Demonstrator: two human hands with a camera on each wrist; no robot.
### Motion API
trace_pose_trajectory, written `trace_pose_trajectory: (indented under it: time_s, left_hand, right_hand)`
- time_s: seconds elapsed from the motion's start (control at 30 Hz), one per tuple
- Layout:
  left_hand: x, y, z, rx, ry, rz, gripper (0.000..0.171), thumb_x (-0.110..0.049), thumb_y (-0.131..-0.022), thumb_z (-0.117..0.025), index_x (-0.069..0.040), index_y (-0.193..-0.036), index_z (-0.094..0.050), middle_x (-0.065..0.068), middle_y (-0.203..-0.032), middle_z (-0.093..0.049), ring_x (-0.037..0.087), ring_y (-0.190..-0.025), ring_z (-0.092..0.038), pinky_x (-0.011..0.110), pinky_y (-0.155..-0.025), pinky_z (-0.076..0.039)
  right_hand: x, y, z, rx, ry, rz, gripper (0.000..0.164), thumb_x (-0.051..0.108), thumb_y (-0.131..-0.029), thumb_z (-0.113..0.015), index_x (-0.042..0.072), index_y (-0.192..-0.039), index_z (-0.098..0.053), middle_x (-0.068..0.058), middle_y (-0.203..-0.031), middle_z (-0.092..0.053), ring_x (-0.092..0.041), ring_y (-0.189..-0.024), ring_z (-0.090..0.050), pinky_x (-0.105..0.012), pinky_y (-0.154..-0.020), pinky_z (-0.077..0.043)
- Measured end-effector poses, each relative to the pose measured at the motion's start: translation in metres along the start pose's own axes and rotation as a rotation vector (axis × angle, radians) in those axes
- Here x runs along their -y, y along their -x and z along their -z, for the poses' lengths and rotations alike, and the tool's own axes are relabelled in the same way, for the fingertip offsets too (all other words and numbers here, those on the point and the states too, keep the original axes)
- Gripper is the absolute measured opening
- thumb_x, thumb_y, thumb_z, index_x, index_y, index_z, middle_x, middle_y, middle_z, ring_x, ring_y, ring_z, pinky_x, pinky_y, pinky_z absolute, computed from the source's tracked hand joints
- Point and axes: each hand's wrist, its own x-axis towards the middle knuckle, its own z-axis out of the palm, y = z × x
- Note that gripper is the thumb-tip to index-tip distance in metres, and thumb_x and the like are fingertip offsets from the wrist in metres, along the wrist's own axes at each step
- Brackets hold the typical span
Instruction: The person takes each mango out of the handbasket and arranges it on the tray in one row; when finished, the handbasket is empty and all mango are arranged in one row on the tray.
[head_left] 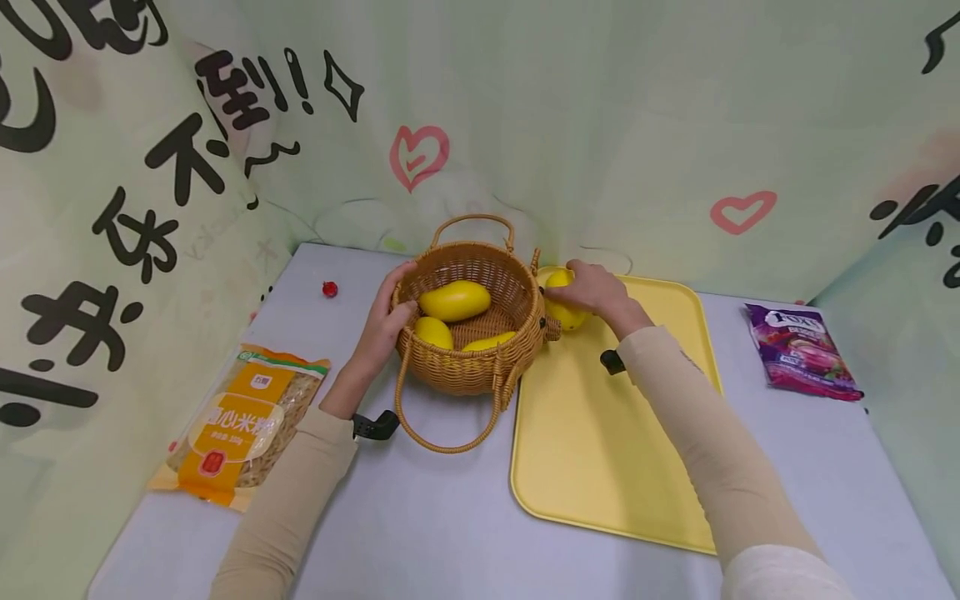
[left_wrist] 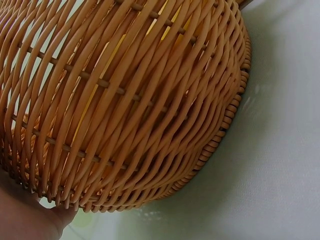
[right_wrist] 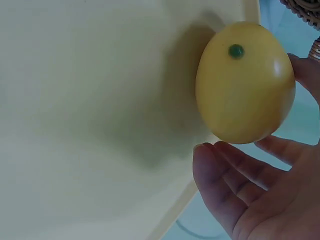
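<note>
A wicker basket (head_left: 457, 373) with looped handles stands beside the tray. My left hand (head_left: 377, 335) holds its left rim; the left wrist view shows mostly woven wall (left_wrist: 125, 110), with part of the hand (left_wrist: 30, 212) at the lower left. Inside lie a yellow mango (head_left: 455, 301) and two more yellow fruits, partly covered by the basket wall. At the tray's far left corner, my right hand (head_left: 597, 293) grips another yellow mango (head_left: 567, 317). In the right wrist view, thumb and fingers surround this mango (right_wrist: 245, 95), whose green stem spot faces the camera.
The yellow tray (head_left: 600, 450) lies right of the basket. A purple snack bag (head_left: 802, 352) sits at the far right, and an orange-labelled food packet (head_left: 243, 425) at the left. A small red object (head_left: 330, 289) is near the back. Printed curtains border the table.
</note>
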Motion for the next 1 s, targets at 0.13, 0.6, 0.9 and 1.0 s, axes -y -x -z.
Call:
trace_pose_trajectory:
  time_s: [0.13,0.6,0.9,1.0]
  left_hand:
    - [-0.001,0.000,-0.001,0.003,0.003,-0.002,0.059,-0.007,-0.095,-0.042,-0.006,-0.153,-0.032,0.011,-0.163,-0.025,0.026,-0.153,-0.019,0.053,-0.124,-0.016]
    - [-0.003,0.001,-0.002,-0.002,0.000,0.000,0.059,-0.007,-0.095,-0.042,-0.006,-0.153,-0.032,0.010,-0.163,-0.026,0.026,-0.153,-0.021,0.050,-0.124,-0.018]
    - [-0.002,0.001,-0.001,-0.003,0.004,0.005,0.059,-0.007,-0.095,-0.042,-0.006,-0.153,-0.031,0.011,-0.163,-0.026,0.027,-0.152,-0.020,0.051,-0.124,-0.017]
    - [-0.002,0.001,0.000,-0.006,0.006,0.004,0.059,-0.007,-0.095,-0.042,-0.006,-0.153,-0.032,0.011,-0.163,-0.026,0.027,-0.152,-0.020,0.051,-0.124,-0.017]
  right_hand:
    - [-0.002,0.005,0.004,-0.002,-0.004,0.015,0.087,0.063,-0.091,-0.049,0.007,-0.155,-0.029,-0.025,-0.153,-0.041,-0.045,-0.134,-0.045,-0.061,-0.105,-0.041]
    - [-0.002,0.017,0.041,-0.026,0.088,0.094,0.080,0.058,-0.094,-0.051,0.007,-0.153,-0.035,-0.020,-0.156,-0.039,-0.044,-0.136,-0.045,-0.062,-0.103,-0.042]
    - [0.015,0.030,0.076,-0.006,0.134,0.185,0.078,0.056,-0.093,-0.053,0.006,-0.152,-0.038,-0.020,-0.150,-0.047,-0.040,-0.129,-0.052,-0.057,-0.102,-0.044]
    - [0.023,0.035,0.089,0.001,0.123,0.203,0.078,0.055,-0.094,-0.054,0.006,-0.152,-0.037,-0.021,-0.146,-0.051,-0.039,-0.126,-0.054,-0.057,-0.102,-0.044]
